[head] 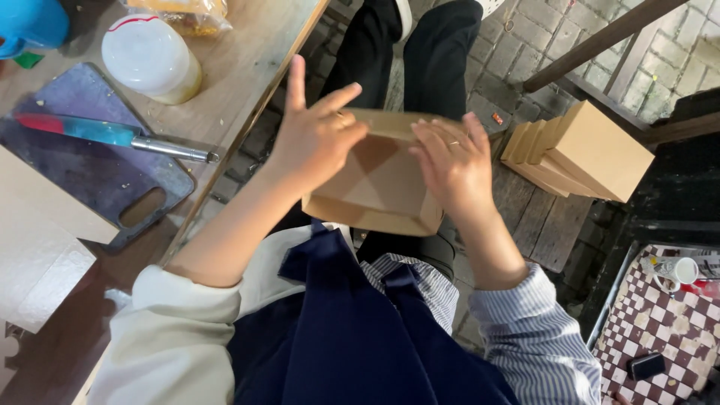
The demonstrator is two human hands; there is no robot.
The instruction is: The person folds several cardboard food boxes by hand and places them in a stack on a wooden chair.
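A brown cardboard box rests over my lap, tilted toward me. My left hand presses on the box's top left flap with its fingers spread and the index finger raised. My right hand lies on the top right part of the box, fingers bent over its far edge. Both hands touch the box and hold it between them. Part of the lid is hidden under my palms.
A wooden table at the left bears a dark cutting board, a knife with a blue and red handle and a white lidded jar. Several folded brown boxes stand on a wooden bench at the right. A checkered surface holds a mug.
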